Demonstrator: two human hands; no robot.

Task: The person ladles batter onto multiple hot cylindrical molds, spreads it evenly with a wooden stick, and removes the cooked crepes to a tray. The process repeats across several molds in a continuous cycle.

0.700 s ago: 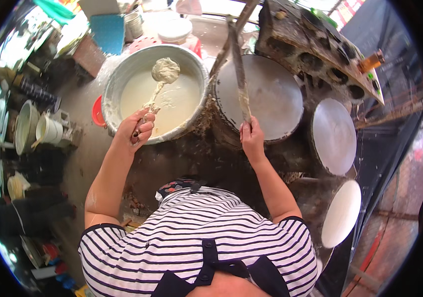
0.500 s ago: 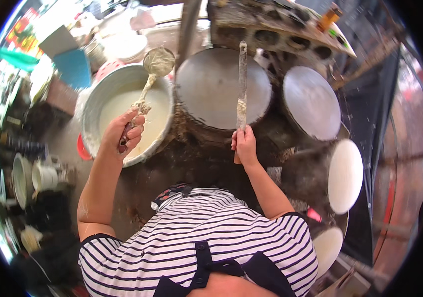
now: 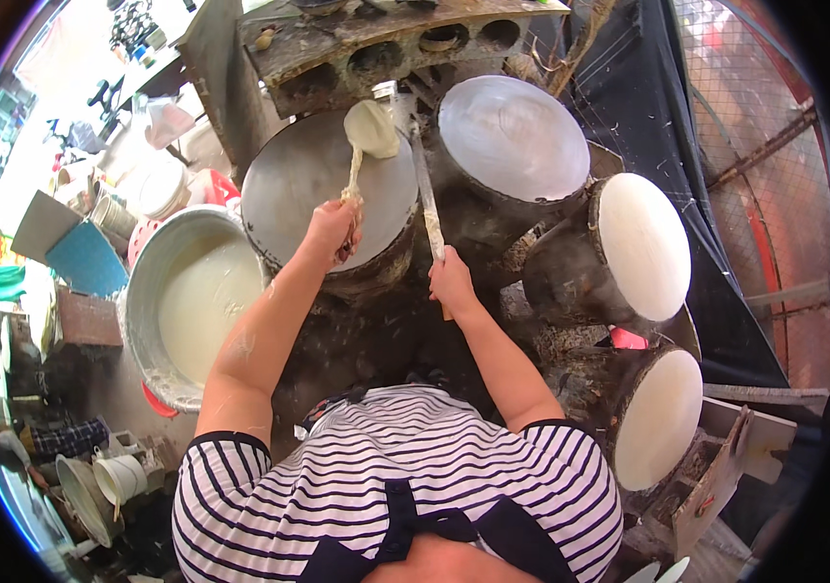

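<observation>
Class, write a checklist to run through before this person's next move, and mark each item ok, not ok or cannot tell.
1. The left hand grips the ladle: ok, fingers closed round its handle.
2. The ladle is loaded: ok, pale mixture covers its bowl.
3. The ladle lies wholly within the outline of the grey round plate: not ok, in this view its bowl overlaps the far rim.
4. The right hand has the long flat stick: ok, held near its lower end.
5. The tub at left has more mixture: ok, pale liquid shows inside.
6. The grey round plate is hot: cannot tell.
</observation>
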